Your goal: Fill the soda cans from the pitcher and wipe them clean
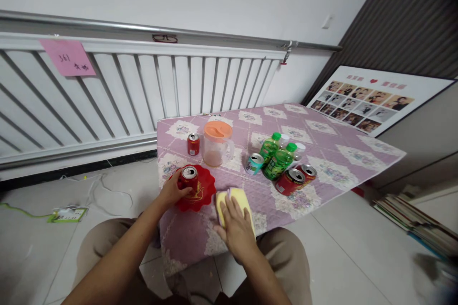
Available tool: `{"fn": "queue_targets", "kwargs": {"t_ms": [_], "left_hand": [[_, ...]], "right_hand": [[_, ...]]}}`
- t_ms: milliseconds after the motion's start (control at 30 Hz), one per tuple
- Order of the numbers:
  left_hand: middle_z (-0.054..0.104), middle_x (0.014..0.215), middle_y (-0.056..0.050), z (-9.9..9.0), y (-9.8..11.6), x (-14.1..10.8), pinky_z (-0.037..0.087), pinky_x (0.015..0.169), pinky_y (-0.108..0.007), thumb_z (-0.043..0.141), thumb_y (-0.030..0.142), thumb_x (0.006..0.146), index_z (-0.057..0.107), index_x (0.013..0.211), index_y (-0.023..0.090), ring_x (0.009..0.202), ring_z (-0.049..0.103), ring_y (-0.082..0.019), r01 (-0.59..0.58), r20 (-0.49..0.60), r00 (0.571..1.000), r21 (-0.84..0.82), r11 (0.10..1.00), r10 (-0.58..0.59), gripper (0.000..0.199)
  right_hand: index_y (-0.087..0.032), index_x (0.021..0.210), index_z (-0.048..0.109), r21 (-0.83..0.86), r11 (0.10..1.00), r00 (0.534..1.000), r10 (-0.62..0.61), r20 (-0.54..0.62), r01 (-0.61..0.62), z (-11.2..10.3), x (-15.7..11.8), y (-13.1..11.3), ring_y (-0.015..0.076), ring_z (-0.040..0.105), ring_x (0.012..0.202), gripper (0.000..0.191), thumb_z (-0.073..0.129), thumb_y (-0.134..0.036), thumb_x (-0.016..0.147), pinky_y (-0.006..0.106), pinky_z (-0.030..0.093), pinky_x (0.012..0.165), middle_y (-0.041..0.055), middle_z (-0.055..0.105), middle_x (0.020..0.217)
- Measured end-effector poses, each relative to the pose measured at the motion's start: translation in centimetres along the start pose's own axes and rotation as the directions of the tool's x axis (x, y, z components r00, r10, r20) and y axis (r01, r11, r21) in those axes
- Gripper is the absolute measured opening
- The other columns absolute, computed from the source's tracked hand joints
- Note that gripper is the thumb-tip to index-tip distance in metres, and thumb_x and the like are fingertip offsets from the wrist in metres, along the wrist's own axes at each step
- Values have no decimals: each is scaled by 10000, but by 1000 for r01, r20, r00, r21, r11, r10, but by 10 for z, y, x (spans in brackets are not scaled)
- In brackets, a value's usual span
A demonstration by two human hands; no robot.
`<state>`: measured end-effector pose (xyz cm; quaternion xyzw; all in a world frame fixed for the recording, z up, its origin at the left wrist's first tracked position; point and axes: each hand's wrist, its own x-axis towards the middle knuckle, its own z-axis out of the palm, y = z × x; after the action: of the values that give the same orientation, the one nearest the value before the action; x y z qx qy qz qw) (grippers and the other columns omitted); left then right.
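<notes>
My left hand (174,191) is wrapped round a red can (189,178), which stands upright with its top opened on a red scalloped plate (205,190). To the right of the plate, my right hand (236,221) lies flat with its fingers spread on a folded yellow cloth (242,197) on the table. Behind the plate stand another red can (193,144) and a clear pitcher (213,150) with an orange lid.
On the patterned tablecloth (246,128), to the right, stand green bottles (279,160), a teal can (254,164) and two larger red cans (290,182). A radiator (211,83) lines the wall behind. A photo board (375,97) leans at the right.
</notes>
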<state>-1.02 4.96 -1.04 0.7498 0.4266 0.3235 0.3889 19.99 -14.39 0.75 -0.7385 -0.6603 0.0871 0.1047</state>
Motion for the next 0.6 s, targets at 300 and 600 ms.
{"fn": "queue_targets", "kwargs": {"t_ms": [300,600], "left_hand": [[631,1290,-113,-3,6,2,430,1078,-470,754,205,648,450,1372,173,1192,598,-290,11,28,1000,-31,999,-10,786],[661,1229,-108,-14,15,4,456,1043,-469,746,195,653,499,1300,166,1133,623,-290,16,-3,1000,-2,1000,-16,693]], "right_hand": [[-229,1469,439,-34,999,994,-8,111,12,13,0,0,327,199,1487,636,593,-409,879,640,169,1146,106,290,1588],[-238,1451,466,-20,1000,997,-6,79,8,13,0,-2,334,222,1479,615,602,-390,871,639,188,1139,104,318,1579]]}}
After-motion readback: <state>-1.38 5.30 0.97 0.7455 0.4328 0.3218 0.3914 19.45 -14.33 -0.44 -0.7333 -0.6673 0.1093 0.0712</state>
